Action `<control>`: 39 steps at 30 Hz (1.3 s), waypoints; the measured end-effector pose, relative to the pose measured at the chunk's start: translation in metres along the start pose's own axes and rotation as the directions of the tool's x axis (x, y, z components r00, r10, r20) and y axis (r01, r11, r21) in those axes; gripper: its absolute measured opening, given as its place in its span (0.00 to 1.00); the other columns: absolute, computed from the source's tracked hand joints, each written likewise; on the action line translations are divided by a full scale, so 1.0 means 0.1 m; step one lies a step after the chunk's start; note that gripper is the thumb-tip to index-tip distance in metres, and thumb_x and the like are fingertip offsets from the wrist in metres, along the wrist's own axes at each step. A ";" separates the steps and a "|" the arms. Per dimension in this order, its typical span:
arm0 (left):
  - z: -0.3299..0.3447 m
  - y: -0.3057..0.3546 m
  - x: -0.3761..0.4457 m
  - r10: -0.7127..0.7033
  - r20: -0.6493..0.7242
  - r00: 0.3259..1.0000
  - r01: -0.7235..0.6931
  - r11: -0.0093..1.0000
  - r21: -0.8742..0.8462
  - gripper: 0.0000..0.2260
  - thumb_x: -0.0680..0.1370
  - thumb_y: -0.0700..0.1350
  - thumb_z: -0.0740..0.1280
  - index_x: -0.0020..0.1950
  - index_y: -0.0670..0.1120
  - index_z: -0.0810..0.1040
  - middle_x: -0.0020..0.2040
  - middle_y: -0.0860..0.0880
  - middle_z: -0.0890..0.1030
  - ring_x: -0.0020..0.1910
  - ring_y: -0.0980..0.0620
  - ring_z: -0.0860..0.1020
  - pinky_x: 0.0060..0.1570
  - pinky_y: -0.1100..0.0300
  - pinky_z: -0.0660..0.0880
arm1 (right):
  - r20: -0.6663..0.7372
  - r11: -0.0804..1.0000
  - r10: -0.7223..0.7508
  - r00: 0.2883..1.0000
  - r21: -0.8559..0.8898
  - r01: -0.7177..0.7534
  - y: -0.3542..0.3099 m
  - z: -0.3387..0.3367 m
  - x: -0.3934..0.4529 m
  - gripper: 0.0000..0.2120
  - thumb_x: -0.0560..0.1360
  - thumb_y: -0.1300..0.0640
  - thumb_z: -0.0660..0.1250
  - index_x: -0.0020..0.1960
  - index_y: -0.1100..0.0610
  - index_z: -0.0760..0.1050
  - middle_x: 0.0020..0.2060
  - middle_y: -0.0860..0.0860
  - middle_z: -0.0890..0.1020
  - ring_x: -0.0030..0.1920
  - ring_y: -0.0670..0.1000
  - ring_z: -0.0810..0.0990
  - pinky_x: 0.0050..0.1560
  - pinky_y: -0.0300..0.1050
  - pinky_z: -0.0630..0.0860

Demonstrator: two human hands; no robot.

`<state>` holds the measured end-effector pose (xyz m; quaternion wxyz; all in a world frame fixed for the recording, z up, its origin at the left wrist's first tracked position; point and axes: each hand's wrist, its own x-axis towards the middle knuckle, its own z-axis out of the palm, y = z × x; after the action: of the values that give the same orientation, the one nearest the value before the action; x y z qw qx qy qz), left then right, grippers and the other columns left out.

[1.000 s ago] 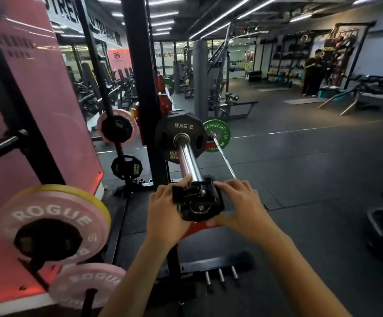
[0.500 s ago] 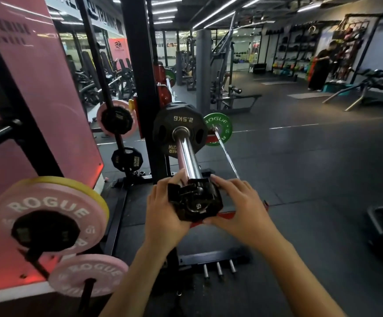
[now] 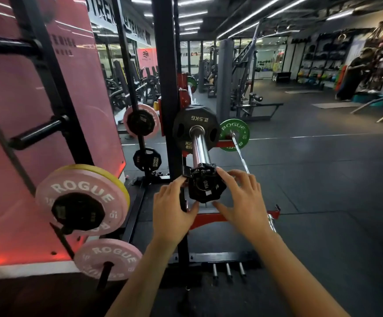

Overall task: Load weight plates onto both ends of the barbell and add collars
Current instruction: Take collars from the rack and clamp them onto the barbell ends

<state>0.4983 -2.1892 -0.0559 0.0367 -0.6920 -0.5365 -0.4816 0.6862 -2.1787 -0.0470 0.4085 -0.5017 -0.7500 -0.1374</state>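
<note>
With both hands' grips, left hand (image 3: pixel 174 209) and right hand (image 3: pixel 241 200), clamped on the collar (image 3: pixel 205 185) at the barbell sleeve's (image 3: pixel 200 148) tip, well short of the 2.5 kg plate (image 3: pixel 196 129), it may cock and jam if pushed unevenly.

Both bare forearms reach up from the bottom edge of the frame, converging toward the centre. The left hand (image 3: pixel 171 210) is raised with its back to the camera, fingers curved upward and thumb pointing right, its fingertips and thumb at the edge of a black collar (image 3: pixel 205 185). The right hand (image 3: pixel 241 202) mirrors it from the other side, fingers spread and lightly bent over the collar's top, thumb reaching in beneath it.
</note>
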 end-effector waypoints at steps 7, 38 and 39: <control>0.04 -0.09 0.13 0.031 -0.002 1.000 -0.031 0.998 0.046 0.28 0.68 0.47 0.79 0.66 0.49 0.74 0.54 0.53 0.82 0.54 0.50 0.77 0.58 0.53 0.70 | -0.011 0.999 -0.016 1.000 -0.029 0.016 0.08 0.05 0.14 0.36 0.66 0.45 0.77 0.70 0.47 0.68 0.58 0.53 0.75 0.58 0.56 0.73 0.52 0.54 0.74; 1.48 -1.35 2.09 -0.079 0.168 0.983 0.093 0.993 -0.078 0.31 0.71 0.54 0.76 0.71 0.54 0.68 0.63 0.56 0.77 0.63 0.53 0.73 0.62 0.58 0.69 | 0.060 0.994 0.042 0.997 -0.107 -0.035 1.12 1.75 1.91 0.42 0.63 0.56 0.78 0.74 0.49 0.65 0.57 0.53 0.75 0.56 0.56 0.70 0.52 0.54 0.74; 1.51 -1.36 2.10 -0.082 0.164 0.983 0.097 0.991 -0.089 0.31 0.71 0.54 0.76 0.71 0.54 0.68 0.64 0.56 0.77 0.63 0.53 0.73 0.63 0.56 0.70 | 0.050 0.994 0.031 0.998 -0.110 -0.025 1.15 1.77 1.95 0.42 0.63 0.55 0.78 0.73 0.49 0.65 0.57 0.53 0.75 0.56 0.56 0.70 0.52 0.55 0.74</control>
<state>0.4786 -1.8975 -0.0511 -0.0617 -0.7045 -0.5442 -0.4513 0.6703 -1.8923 -0.0351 0.3629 -0.5370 -0.7447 -0.1594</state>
